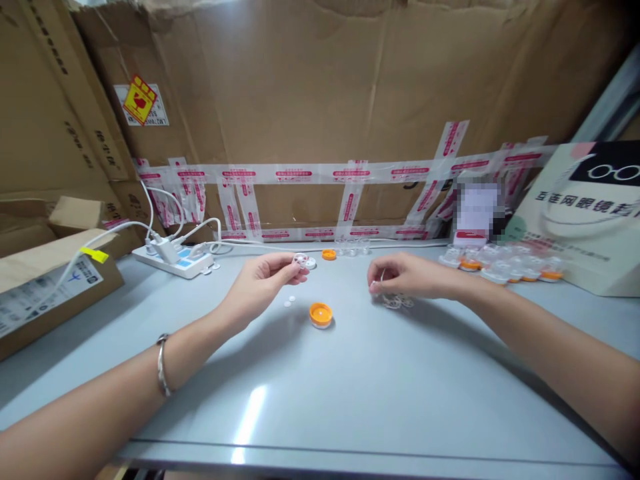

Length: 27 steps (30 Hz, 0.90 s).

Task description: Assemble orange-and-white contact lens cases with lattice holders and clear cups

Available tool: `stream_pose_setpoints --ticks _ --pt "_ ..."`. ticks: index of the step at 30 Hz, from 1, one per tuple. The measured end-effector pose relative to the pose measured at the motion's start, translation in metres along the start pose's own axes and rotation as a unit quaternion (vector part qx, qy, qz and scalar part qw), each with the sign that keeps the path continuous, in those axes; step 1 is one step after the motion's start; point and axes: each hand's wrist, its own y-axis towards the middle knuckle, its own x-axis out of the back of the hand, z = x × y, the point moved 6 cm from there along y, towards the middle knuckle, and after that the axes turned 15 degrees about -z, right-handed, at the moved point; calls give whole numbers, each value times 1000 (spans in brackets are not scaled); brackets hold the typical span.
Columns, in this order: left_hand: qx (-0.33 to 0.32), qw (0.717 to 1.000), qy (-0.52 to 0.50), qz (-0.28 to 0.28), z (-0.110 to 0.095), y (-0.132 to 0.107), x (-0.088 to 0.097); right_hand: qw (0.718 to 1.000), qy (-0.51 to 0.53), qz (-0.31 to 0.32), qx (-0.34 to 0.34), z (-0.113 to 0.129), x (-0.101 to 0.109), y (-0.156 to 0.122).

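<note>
The left hand (270, 277) has its thumb and fingers pinched on a small, whitish, partly clear piece (301, 259); it looks light and stiff, maybe slippery, so its edge seems the good place to hold. The right hand (407, 275) curls its fingers just above a pile of thin, whitish pieces (399, 303); I cannot tell if they grip one. Between and nearer stands a round, orange plastic cup (321, 324), probably rigid, best held around its wall.

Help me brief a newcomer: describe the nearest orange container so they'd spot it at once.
On the grey table, look between the left hand and right hand, toward the front edge. A round orange container with a recessed top sits there, nearer than the other orange pieces.
</note>
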Motion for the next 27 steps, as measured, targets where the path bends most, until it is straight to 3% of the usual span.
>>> stream_pose_setpoints --ticks 6,13,19,23,27 --pt "40 999 -24 16 -3 -8 -4 974 198 -108 12 28 12 -7" --pt "69 996 -36 45 8 -9 -7 953 237 -187 40 44 12 -18" --pt "32 997 -66 -10 7 0 4 923 250 -280 84 47 24 -23" --pt "0 991 -104 -85 1 6 17 923 248 -285 79 49 22 -24" --pt "0 990 -109 -95 -2 6 19 909 292 -290 62 52 17 -27"
